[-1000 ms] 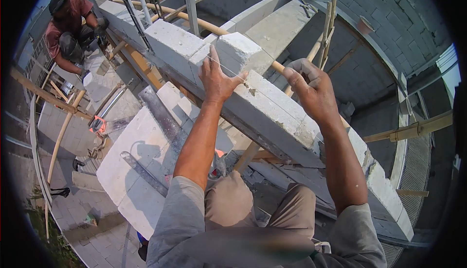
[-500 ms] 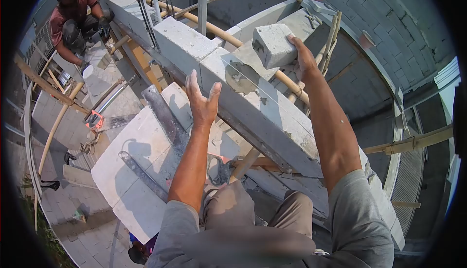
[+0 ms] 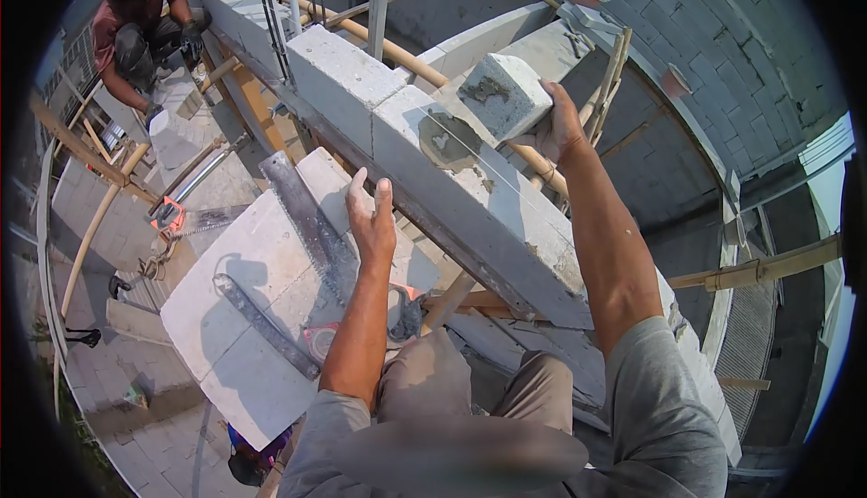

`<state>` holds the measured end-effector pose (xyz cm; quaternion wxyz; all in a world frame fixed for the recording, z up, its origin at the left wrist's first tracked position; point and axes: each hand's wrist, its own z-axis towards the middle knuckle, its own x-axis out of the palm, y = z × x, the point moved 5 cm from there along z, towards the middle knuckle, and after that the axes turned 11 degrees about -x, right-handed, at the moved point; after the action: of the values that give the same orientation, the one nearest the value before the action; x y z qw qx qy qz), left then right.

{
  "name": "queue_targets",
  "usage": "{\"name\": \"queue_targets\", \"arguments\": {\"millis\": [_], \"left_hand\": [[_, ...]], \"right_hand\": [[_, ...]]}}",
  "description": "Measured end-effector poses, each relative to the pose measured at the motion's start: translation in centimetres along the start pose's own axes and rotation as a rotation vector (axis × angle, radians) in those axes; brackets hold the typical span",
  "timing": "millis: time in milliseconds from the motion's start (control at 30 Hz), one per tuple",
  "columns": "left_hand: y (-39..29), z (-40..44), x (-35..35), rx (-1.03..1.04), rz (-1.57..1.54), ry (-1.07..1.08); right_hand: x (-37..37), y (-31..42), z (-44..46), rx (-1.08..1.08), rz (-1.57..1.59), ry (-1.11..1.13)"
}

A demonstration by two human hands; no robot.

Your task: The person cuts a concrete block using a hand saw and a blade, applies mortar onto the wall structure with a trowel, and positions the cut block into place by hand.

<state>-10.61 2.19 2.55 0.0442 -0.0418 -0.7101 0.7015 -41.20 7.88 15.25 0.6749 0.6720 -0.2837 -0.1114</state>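
My right hand grips a light grey concrete block by its right side, holding it in the air beyond the wall. One face of the block carries a dark patch of mortar. Below and left of it, wet mortar is spread on top of the block wall, under a thin taut string. My left hand is empty on the near side of the wall, its fingers pointing up and apart from the thumb. Beneath that hand, a handsaw lies on a pale slab.
A flat dark metal bar lies on the slab. At upper left, a co-worker crouches with a gloved hand at another block. Bamboo poles and upright rebar stand around the wall. An orange-handled saw lies left.
The block in my right hand has tilted, turning its mortared face up towards me. My left hand has dropped slightly, away from the top of the wall.
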Motion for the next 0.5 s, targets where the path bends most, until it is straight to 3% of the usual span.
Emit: {"name": "queue_targets", "arguments": {"millis": [400, 500], "left_hand": [[0.4, -0.9, 2.3, -0.036, -0.080, 0.190], [-0.4, -1.2, 3.2, 0.019, 0.016, 0.244]], "right_hand": [[4.4, -2.0, -0.2, 0.079, -0.431, 0.065], [1.8, -3.0, 1.4, 0.004, -0.563, 0.102]]}}
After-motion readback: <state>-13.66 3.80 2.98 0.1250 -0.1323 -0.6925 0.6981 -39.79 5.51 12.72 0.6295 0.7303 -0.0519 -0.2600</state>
